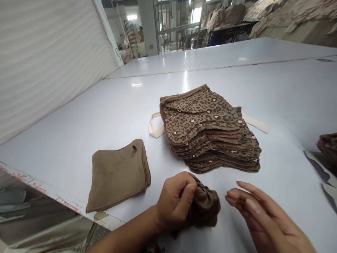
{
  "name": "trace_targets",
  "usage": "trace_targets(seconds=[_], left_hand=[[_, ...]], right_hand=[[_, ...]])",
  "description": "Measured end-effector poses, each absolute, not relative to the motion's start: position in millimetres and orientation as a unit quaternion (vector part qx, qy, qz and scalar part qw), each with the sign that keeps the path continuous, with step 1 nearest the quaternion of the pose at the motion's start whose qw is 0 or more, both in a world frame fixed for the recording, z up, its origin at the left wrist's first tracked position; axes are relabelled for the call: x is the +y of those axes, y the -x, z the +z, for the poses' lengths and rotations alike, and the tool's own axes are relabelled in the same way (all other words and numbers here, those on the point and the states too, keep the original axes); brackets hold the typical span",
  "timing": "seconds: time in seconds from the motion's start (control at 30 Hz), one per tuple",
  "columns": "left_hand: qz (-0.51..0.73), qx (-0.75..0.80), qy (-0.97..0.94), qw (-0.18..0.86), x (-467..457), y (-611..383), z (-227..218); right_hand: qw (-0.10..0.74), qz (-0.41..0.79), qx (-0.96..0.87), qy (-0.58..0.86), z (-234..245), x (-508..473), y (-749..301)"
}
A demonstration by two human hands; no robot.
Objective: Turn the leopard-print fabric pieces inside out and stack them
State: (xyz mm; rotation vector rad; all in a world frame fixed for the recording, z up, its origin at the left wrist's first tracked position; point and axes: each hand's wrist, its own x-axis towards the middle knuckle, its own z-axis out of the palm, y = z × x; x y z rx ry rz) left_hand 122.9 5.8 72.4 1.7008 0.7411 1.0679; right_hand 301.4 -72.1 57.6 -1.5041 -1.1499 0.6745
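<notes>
My left hand (177, 200) is closed in a fist around a bunched piece of dark brown fabric (206, 205) near the front of the table. Just to the right, my right hand (259, 211) is held apart from the fabric, fingers slightly curled and nothing in them. Beyond both hands lies a thick stack of leopard-print fabric pieces (200, 117) with brown edges and small pink spots. A cream fabric strip (155, 130) sticks out from under its left side, and another strip end (255, 123) shows at the right. Left of my fist is a small pile of plain brown fabric pieces (118, 175) with a dark hole near one corner.
The glossy white table (137, 102) stretches far back, with a seam across it. A large white quilted-looking roll or sheet (52, 59) rises at the left. Dark brown fabric (329, 146) sits at the right edge. Metal racks (179, 31) and heaped cloth (297, 17) stand behind.
</notes>
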Motion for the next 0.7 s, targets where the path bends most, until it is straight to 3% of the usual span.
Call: trace_targets(seconds=[0.13,0.27,0.33,0.43,0.5,0.57,0.63,0.7], left_hand=[[0.403,0.148,-0.848,0.312,9.9,-115.9,74.7],[0.352,0.111,-0.881,0.295,11.0,-119.0,74.2],[0.341,0.098,-0.89,0.286,8.4,-120.5,71.9],[0.348,0.088,-0.893,0.271,0.3,-119.6,69.8],[0.349,0.143,-0.858,0.348,-5.8,-118.6,72.2],[0.308,0.265,-0.757,0.511,-9.9,-119.2,77.3],[0.237,0.339,-0.632,0.655,-10.9,-121.7,82.6],[0.2,0.319,-0.59,0.715,-9.1,-124.8,85.2]], right_hand=[[0.462,0.208,-0.627,0.591,69.1,-66.0,-300.1],[0.349,0.327,-0.704,0.524,78.6,-61.6,-283.6],[0.345,0.328,-0.716,0.511,75.9,-60.3,-280.5],[0.373,0.223,-0.726,0.532,66.9,-60.1,-284.9],[0.398,0.117,-0.71,0.569,61.0,-61.3,-289.2],[0.425,0.046,-0.688,0.587,56.4,-63.4,-290.3],[0.455,0.033,-0.677,0.578,52.9,-65.4,-287.7],[0.474,0.059,-0.676,0.561,50.5,-66.6,-284.3]])
